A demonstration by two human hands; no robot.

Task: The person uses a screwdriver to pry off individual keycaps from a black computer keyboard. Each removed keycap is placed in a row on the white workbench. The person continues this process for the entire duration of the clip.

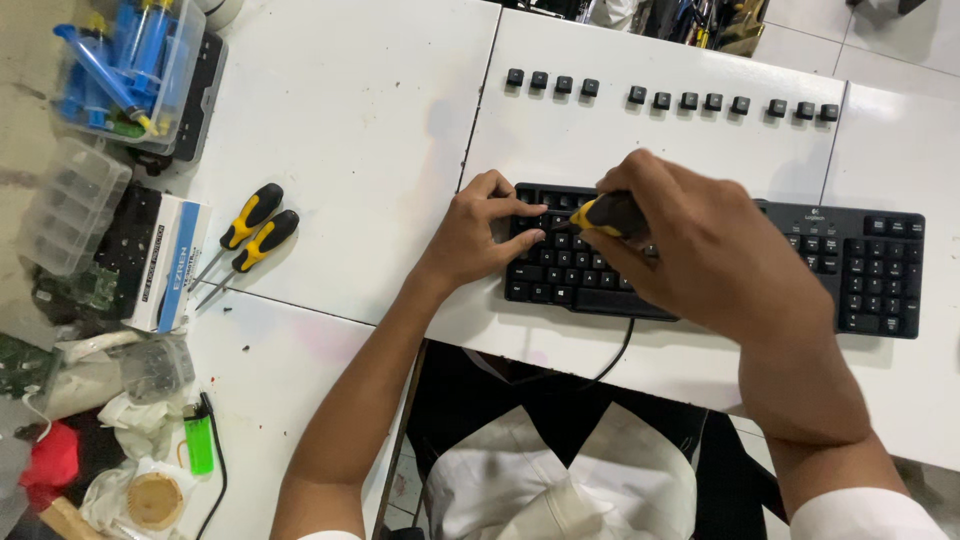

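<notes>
A black keyboard [860, 270] lies on the white table [350, 120], its cable hanging off the near edge. My left hand [480, 235] rests on the keyboard's left end, fingers pressing on the keys. My right hand [700, 245] grips a yellow-and-black screwdriver [605, 213], whose tip points left at the keys near my left fingers. A row of removed black keycaps [675, 98] sits on the table beyond the keyboard.
Two more yellow-and-black screwdrivers [250, 235] lie at the left. Further left stand a clear box of blue syringes [125, 60], a small clear parts box [70, 205], a white-and-blue carton [170, 262], a green lighter [198, 440], circuit boards and rags.
</notes>
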